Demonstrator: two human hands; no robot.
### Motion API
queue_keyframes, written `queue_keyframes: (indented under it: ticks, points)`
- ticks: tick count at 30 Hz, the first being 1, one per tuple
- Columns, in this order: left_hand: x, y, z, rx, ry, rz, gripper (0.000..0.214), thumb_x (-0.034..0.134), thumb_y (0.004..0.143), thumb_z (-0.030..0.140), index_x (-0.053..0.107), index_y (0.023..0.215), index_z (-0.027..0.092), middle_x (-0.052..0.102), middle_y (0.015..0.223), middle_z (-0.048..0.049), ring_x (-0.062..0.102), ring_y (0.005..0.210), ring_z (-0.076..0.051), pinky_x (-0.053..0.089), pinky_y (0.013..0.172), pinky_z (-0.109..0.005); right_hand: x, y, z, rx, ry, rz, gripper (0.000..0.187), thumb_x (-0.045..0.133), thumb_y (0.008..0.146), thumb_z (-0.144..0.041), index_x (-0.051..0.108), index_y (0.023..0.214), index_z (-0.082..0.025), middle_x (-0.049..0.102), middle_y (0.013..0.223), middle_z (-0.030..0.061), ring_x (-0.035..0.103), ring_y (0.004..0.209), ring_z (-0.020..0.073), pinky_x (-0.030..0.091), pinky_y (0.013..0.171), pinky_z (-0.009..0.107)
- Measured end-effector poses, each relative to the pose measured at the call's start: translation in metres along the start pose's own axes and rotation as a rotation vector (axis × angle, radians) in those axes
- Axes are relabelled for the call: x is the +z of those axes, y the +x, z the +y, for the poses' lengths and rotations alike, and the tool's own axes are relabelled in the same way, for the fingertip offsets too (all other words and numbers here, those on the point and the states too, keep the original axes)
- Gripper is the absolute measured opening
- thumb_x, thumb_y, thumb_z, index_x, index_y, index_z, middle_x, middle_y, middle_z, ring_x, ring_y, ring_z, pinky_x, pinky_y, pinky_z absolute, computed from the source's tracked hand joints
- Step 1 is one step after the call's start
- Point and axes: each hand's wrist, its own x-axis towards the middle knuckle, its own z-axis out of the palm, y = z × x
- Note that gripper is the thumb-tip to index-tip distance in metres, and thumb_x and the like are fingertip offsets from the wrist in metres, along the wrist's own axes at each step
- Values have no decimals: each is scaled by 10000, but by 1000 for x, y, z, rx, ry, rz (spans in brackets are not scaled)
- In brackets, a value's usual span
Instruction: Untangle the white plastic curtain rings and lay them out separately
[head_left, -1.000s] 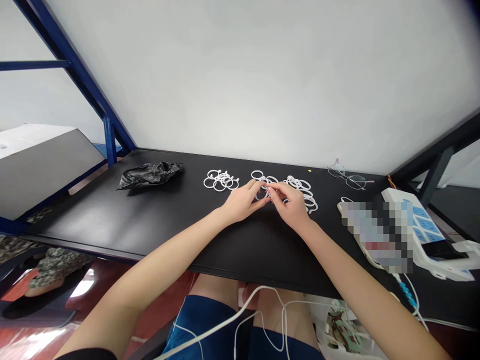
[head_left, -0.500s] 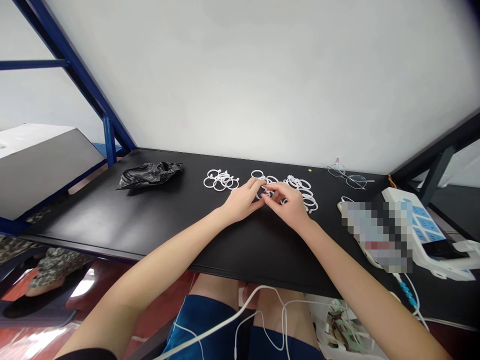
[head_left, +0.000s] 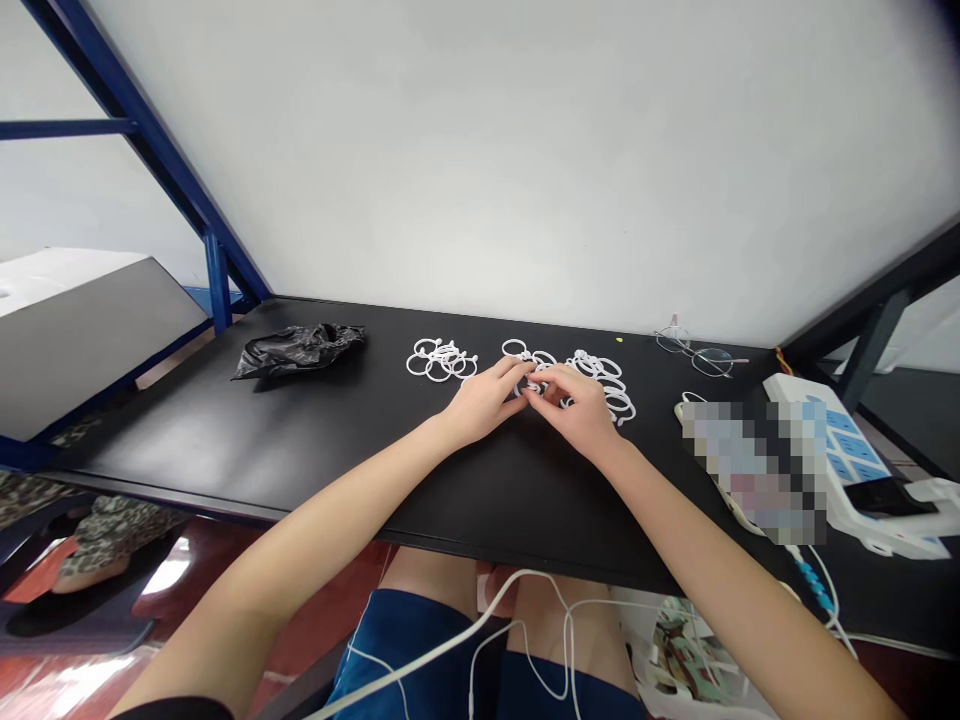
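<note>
a matte black table (head_left: 225, 430) runs along a plain white wall (head_left: 525, 150), with a blue steel frame (head_left: 154, 155) slanting up at the left and a grey board (head_left: 82, 330) leaning beside it. the left hand (head_left: 484, 400) and the right hand (head_left: 581, 408) meet near the middle of the table, the fingers of both drawn together and pinching one white ring (head_left: 534, 384) between their tips (the ring is small and partly hidden by them). it sits low over the table at the edge of a loose pile of rings (head_left: 611, 390) just beyond the right hand; a smaller cluster of rings (head_left: 441, 361) lies apart to the left. a crumpled black plastic bag (head_left: 300, 348) rests farther left, eyeglasses (head_left: 699, 353) lie near the wall, and a white power strip (head_left: 851, 455) sits at the right end. a white cable (head_left: 465, 640) crosses the lap below.
</note>
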Motion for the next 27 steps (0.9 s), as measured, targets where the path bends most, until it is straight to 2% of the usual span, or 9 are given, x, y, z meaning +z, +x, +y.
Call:
queue_keyframes:
  ticks: [15,27]
  points:
    - [-1,2,2,5,69,-46,335,439,981,308,462,1303,217,565,1249,-84,623,1034,-180,533,830,-278,0,0,2,43,6,5,135,609,884,-330,652,808,-226,666,766,30,565,573,141,482,509,295]
    - [0,3,0,43,43,-39,315,428,987,305,487,1279,201,576,1167,-98,633,958,-179,541,827,-301,0,-2,5,35,0,-9,136,597,894,-301,642,792,-224,666,779,25,557,591,137,476,536,293]
